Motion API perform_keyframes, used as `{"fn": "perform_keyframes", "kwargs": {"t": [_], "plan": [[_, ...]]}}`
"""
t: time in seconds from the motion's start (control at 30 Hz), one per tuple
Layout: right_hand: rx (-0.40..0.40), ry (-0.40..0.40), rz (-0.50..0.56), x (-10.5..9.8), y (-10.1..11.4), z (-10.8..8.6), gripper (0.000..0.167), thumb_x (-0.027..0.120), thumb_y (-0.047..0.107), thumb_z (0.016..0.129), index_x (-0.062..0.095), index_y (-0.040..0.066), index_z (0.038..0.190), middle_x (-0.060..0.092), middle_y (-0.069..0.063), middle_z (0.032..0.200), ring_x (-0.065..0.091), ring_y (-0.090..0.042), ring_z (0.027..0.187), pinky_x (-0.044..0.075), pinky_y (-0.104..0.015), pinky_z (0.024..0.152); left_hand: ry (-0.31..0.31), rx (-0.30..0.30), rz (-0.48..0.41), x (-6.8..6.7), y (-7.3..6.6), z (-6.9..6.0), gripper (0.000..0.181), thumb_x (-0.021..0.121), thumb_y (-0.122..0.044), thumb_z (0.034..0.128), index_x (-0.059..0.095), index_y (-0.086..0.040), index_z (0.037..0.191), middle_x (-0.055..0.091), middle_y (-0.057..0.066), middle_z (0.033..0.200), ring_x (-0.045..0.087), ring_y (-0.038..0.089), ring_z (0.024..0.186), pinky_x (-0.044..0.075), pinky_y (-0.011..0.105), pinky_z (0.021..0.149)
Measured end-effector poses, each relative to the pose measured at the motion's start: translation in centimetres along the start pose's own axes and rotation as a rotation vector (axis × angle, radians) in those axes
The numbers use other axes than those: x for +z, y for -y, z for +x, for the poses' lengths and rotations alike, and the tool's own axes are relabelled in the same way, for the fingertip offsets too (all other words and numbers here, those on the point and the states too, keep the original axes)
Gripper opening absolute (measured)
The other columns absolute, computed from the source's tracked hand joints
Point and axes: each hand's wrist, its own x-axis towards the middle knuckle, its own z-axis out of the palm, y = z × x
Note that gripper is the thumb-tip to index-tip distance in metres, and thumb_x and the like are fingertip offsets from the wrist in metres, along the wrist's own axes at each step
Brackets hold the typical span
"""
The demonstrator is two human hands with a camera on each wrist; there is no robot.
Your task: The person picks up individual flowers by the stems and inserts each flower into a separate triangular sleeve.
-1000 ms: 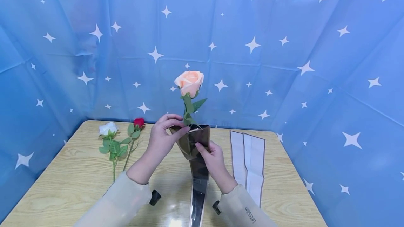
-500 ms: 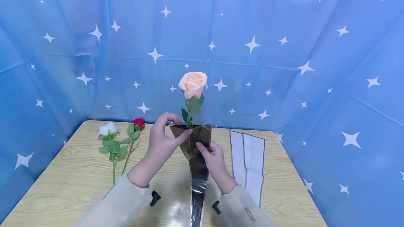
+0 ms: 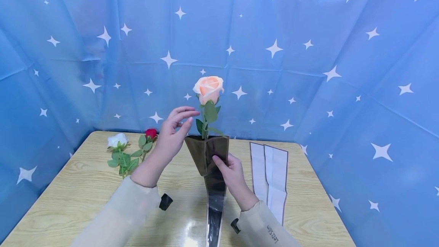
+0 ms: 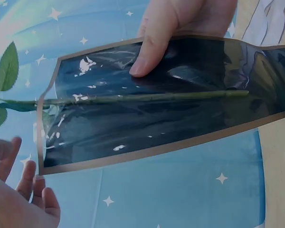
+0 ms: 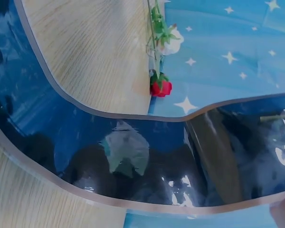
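A peach rose point(image 3: 208, 90) stands upright, its green stem point(image 4: 152, 98) inside a long, dark see-through flower sleeve point(image 3: 207, 153) with a light brown edge. The stem's lower end shows through the film in the left wrist view. My right hand point(image 3: 234, 178) pinches the sleeve's right side, thumb on its front face. My left hand point(image 3: 173, 132) is just left of the rose stem above the sleeve's mouth, fingers loosely bent and holding nothing. The sleeve's lower part point(image 5: 123, 156) curves down over the table.
On the table's left lie a white rose point(image 3: 117, 140) and a red rose point(image 3: 151, 133) with leafy stems. Two pale, brown-edged strips point(image 3: 276, 174) lie on the wooden table point(image 3: 308, 201) at right. A blue star-patterned curtain point(image 3: 260, 71) hangs behind.
My left hand has let go of the sleeve's mouth and moved up and left. The rose has shifted slightly right overall. My right hand keeps its hold on the sleeve.
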Motion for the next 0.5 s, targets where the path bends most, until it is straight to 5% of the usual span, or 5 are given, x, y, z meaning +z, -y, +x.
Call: {"fn": "perform_keyframes", "kwargs": {"t": [0.3, 0.5], "plan": [[-0.026, 0.037, 0.004, 0.1, 0.1, 0.0, 0.02, 0.062, 0.008, 0.091, 0.066, -0.009, 0.1, 0.069, 0.011, 0.092, 0.064, -0.009, 0.086, 0.052, -0.025, 0.076, 0.117, -0.098, -0.088, -0.2, -0.1, 1.2, 0.025, 0.056, -0.02, 0.0957, 0.066, -0.002, 0.111, 0.045, 0.0, 0.14, 0.041, 0.018, 0.129, 0.043, 0.043, 0.1], [-0.027, 0.074, 0.034, 0.2, -0.1, -0.1, 0.023, 0.062, 0.009, 0.091, 0.065, -0.011, 0.102, 0.07, 0.011, 0.091, 0.065, -0.01, 0.085, 0.053, -0.029, 0.076, 0.203, -0.18, -0.13, -0.3, -0.4, 1.4, 0.028, 0.058, -0.02, 0.0946, 0.065, -0.001, 0.113, 0.035, 0.001, 0.15, 0.024, 0.024, 0.142, 0.027, 0.055, 0.111]]}}
